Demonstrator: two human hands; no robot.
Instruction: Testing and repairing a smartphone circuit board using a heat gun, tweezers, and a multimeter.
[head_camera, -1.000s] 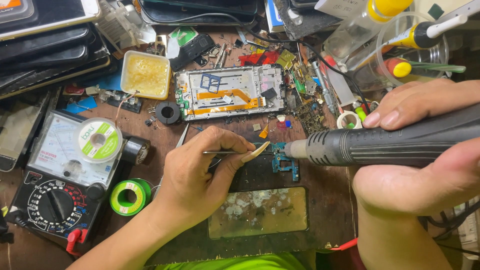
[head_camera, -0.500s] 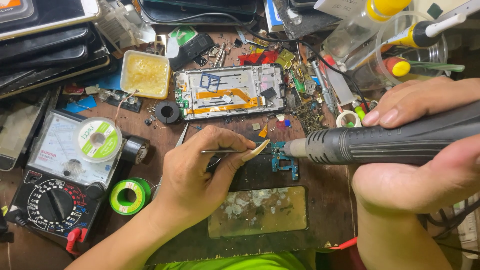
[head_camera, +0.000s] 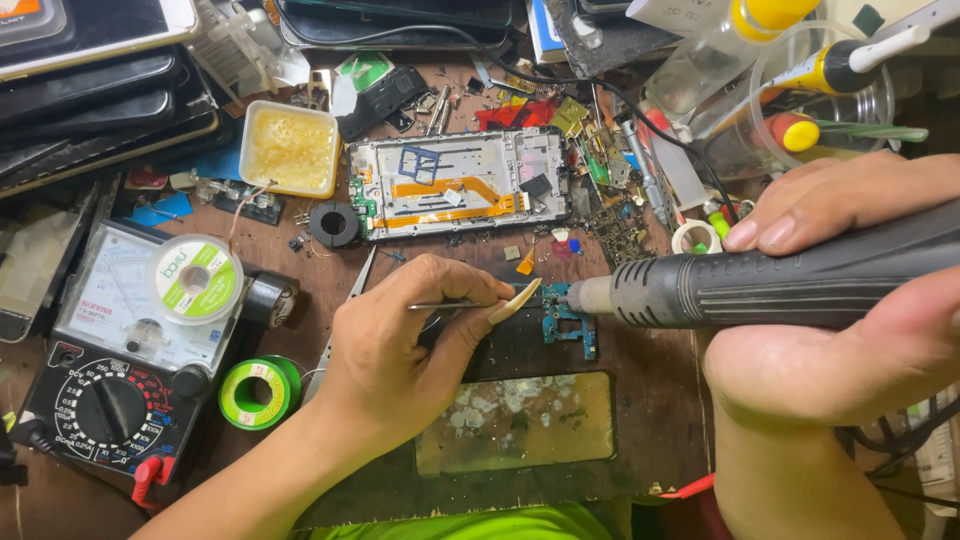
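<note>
Small blue-green circuit board (head_camera: 566, 318) flat on dark work mat (head_camera: 640, 420), just below gutted phone frame (head_camera: 462, 184) at mid-bench. Thin, light and likely fragile, packed with tiny parts; best steadied by its bare edges, never by the components. Just left of the board, left hand (head_camera: 400, 360) curled narrow around slim metal tweezers (head_camera: 450, 305), long thumbnail reaching toward the board's near edge; contact between tweezer tips and board impossible to tell. Right of the board, right hand (head_camera: 850, 330) wrapped firmly around ribbed grey hot-air handpiece (head_camera: 760, 280), index finger laid along the top, pale nozzle almost touching the board's upper right corner. Below the board, cracked glass panel (head_camera: 515, 422) on the same mat. Well left of the board, analogue multimeter (head_camera: 120, 370) with a solder reel (head_camera: 195, 279) on its face, a green wire spool (head_camera: 258, 393) beside it. Up and left of the board, tub of yellow flux (head_camera: 291, 148). Up and right, clear cup (head_camera: 820, 90) of screwdrivers amid loose scraps.
</note>
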